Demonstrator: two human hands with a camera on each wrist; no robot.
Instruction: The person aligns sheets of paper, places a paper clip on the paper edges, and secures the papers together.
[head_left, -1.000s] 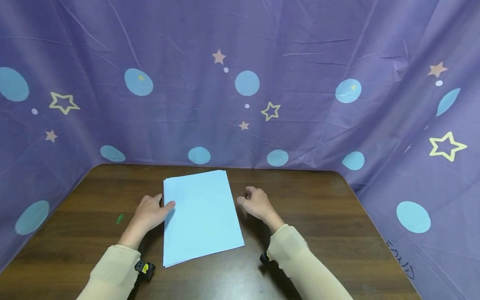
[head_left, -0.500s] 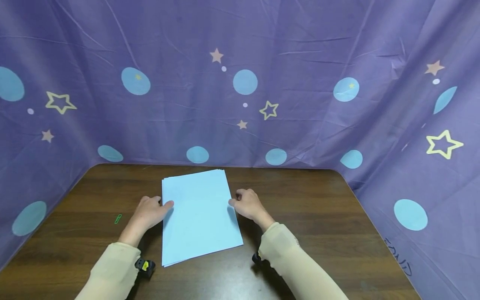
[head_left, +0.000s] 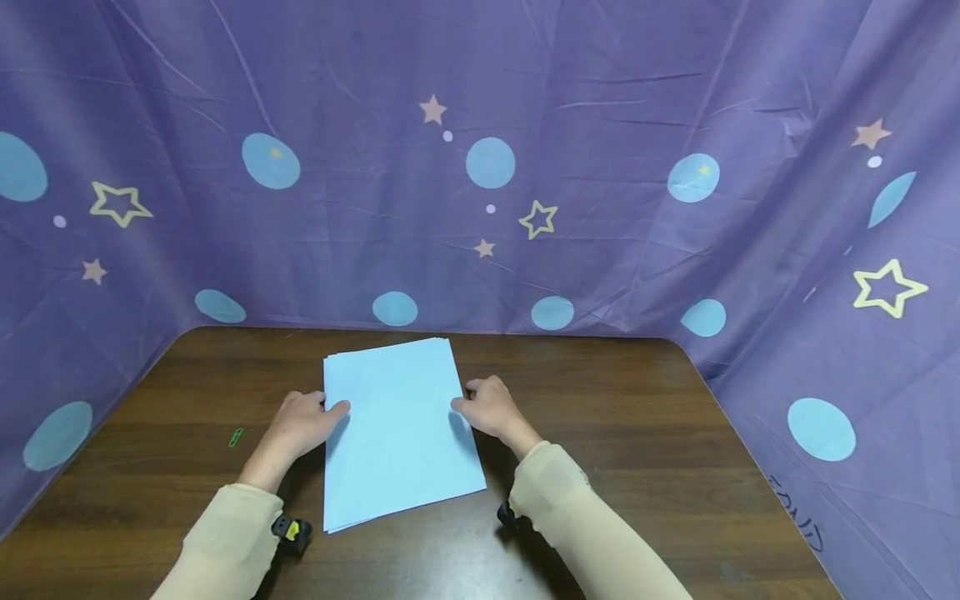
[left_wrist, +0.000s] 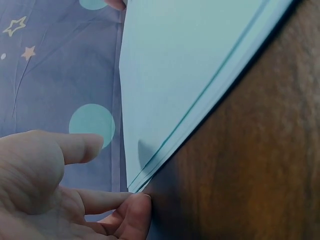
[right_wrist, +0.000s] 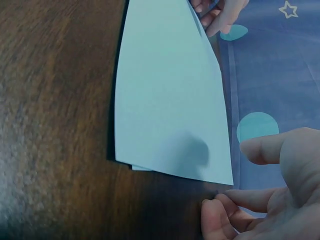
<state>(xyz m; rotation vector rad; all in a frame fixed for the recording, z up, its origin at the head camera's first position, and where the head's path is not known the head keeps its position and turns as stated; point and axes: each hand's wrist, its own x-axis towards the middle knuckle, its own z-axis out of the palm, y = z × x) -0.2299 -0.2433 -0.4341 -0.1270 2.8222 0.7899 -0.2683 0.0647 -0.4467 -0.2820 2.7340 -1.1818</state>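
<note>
Head view: The stack of light blue, rectangular paper sheets (head_left: 401, 442) lies flat on the dark brown, wood-grained table (head_left: 615, 450), between the two hands. The left hand (head_left: 302, 425) is at the left edge of the stack, its thumb over the margin and apart from its fingers. The right hand (head_left: 489, 408) is at the right edge in a similar posture, thumb over the paper. A small, elongated green clip (head_left: 236, 437) lies on the table, left of the left hand. Cream fabric sleeves (head_left: 228, 533) cover both forearms. A purple fabric curtain (head_left: 600, 258), printed with blue discs and stars, stands behind the table.

Left wrist view: The left thumb is extended and clear of the paper; the fingers, partly bent, meet the stack at its near edge. The hand is loosely spread without a grip. The sheet edges are thin, straight and slightly offset.

Right wrist view: The right thumb and fingers are separated, with no grip on the paper. The fingertips are just beside the near edge; contact cannot be determined. A lower sheet projects slightly.
</note>
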